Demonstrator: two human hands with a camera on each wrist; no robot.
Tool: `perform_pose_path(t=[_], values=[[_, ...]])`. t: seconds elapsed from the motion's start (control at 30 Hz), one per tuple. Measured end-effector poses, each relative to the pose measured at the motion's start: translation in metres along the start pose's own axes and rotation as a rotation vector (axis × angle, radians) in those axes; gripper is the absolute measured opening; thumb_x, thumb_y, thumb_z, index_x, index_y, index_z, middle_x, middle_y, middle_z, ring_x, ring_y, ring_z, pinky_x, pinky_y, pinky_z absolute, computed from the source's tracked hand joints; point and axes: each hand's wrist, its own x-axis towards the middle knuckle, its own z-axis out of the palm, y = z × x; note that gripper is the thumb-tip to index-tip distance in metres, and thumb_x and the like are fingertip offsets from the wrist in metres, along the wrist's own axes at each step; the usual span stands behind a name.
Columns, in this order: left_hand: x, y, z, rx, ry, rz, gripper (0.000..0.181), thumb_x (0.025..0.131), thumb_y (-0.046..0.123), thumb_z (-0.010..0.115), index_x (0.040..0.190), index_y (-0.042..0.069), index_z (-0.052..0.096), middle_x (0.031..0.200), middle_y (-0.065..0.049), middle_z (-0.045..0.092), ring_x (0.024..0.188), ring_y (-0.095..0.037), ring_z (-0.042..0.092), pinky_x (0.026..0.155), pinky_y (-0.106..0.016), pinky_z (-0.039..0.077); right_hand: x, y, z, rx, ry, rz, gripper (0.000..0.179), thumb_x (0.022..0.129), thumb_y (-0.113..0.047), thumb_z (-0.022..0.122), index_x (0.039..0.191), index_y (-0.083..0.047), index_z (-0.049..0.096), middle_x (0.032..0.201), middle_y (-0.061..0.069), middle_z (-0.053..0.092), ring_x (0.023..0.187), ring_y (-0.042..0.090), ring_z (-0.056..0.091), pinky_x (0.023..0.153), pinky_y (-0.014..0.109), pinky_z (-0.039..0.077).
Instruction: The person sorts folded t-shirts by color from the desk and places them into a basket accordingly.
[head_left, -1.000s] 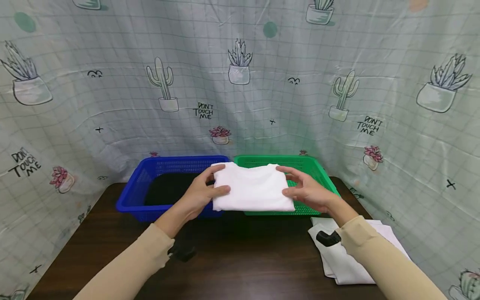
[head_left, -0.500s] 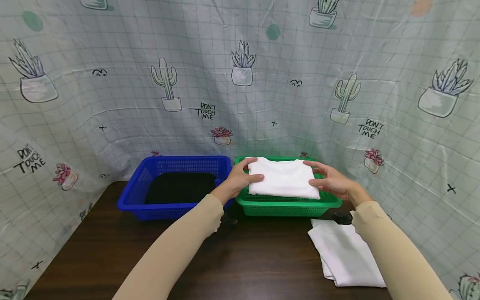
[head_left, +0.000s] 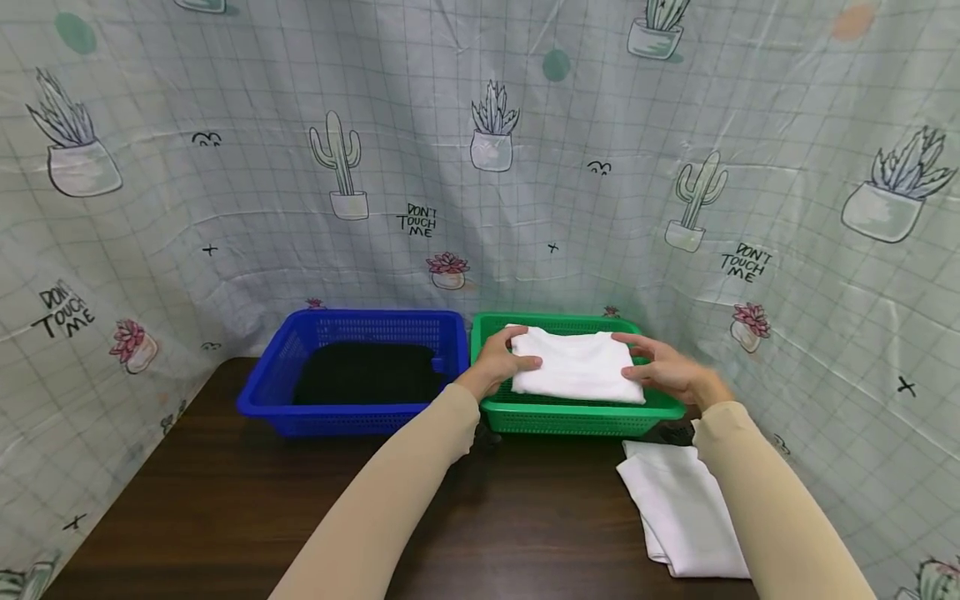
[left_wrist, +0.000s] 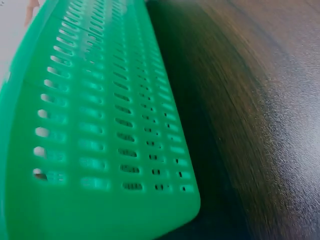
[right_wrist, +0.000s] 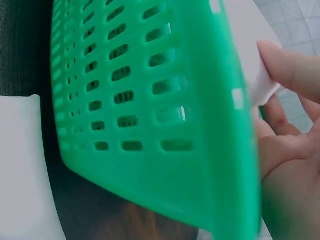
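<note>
A folded white shirt [head_left: 573, 367], its neckline curving along the far edge, lies level within the green basket's [head_left: 581, 421] outline. My left hand [head_left: 498, 360] holds its left side, thumb on top and fingers at the far left corner. On the opposite side, my right hand [head_left: 667, 371] grips the edge the same way. The right wrist view shows the thumb [right_wrist: 287, 67] pressed on the white cloth [right_wrist: 250, 45] just past the basket rim, with the other fingers curled beneath. In the left wrist view the basket's slotted wall [left_wrist: 100, 130] fills most of the picture.
A blue basket [head_left: 258, 411] with folded black cloth [head_left: 367, 375] inside stands left of the green one. More folded white cloth [head_left: 686, 517] lies on the dark wooden table [head_left: 225, 508] at the right, partly under my right forearm. A patterned curtain [head_left: 450, 208] hangs behind.
Both hands have carried the white shirt rightward and away from me, from in front of the two baskets to over the green one. In the last half second it has shifted slightly right and lower.
</note>
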Motion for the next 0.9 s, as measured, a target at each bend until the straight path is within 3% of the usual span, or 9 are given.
perform_pose_path(t=[0.17, 0.43, 0.67, 0.8, 0.9], values=[[0.008, -0.005, 0.008, 0.059, 0.046, -0.022, 0.072, 0.091, 0.008, 0.086, 0.155, 0.022, 0.057, 0.157, -0.014, 0.052, 0.139, -0.033, 0.054, 0.107, -0.044, 0.053, 0.007, 0.005, 0.007, -0.003, 0.032, 0.031, 0.079, 0.107, -0.005, 0.061, 0.172, -0.014, 0.017, 0.171, 0.031, 0.009, 0.143, 0.044, 0.043, 0.107, 0.049, 0.05], [0.018, -0.015, 0.015, 0.173, 0.11, -0.063, 0.072, 0.087, 0.004, 0.088, 0.152, 0.022, 0.061, 0.155, -0.012, 0.056, 0.144, -0.032, 0.05, 0.113, -0.045, 0.049, 0.018, 0.01, 0.019, 0.019, 0.02, 0.063, 0.082, 0.106, 0.003, 0.057, 0.172, -0.011, 0.012, 0.172, 0.033, -0.003, 0.154, 0.053, 0.023, 0.115, 0.061, 0.04], [0.021, -0.018, 0.016, 0.297, 0.086, -0.056, 0.068, 0.086, 0.006, 0.089, 0.149, 0.019, 0.064, 0.157, -0.012, 0.054, 0.148, -0.032, 0.047, 0.116, -0.045, 0.047, 0.022, 0.013, 0.023, -0.018, 0.053, 0.093, 0.079, 0.105, 0.006, 0.056, 0.171, -0.007, 0.015, 0.169, 0.038, -0.001, 0.155, 0.056, 0.018, 0.119, 0.069, 0.03], [0.019, -0.019, 0.016, 0.373, 0.084, -0.075, 0.064, 0.088, 0.008, 0.089, 0.147, 0.017, 0.066, 0.157, -0.013, 0.053, 0.149, -0.032, 0.045, 0.117, -0.044, 0.045, 0.024, 0.016, 0.027, -0.069, 0.058, 0.109, 0.077, 0.104, 0.005, 0.058, 0.17, -0.005, 0.019, 0.167, 0.039, 0.007, 0.15, 0.054, 0.027, 0.116, 0.067, 0.036], [0.012, -0.019, 0.016, 0.457, 0.044, -0.049, 0.063, 0.09, 0.011, 0.088, 0.148, 0.013, 0.064, 0.159, -0.016, 0.052, 0.15, -0.034, 0.043, 0.12, -0.044, 0.042, 0.026, 0.018, 0.03, -0.099, 0.062, 0.117, 0.077, 0.103, 0.008, 0.058, 0.169, -0.003, 0.02, 0.164, 0.04, 0.013, 0.141, 0.051, 0.037, 0.109, 0.059, 0.044]])
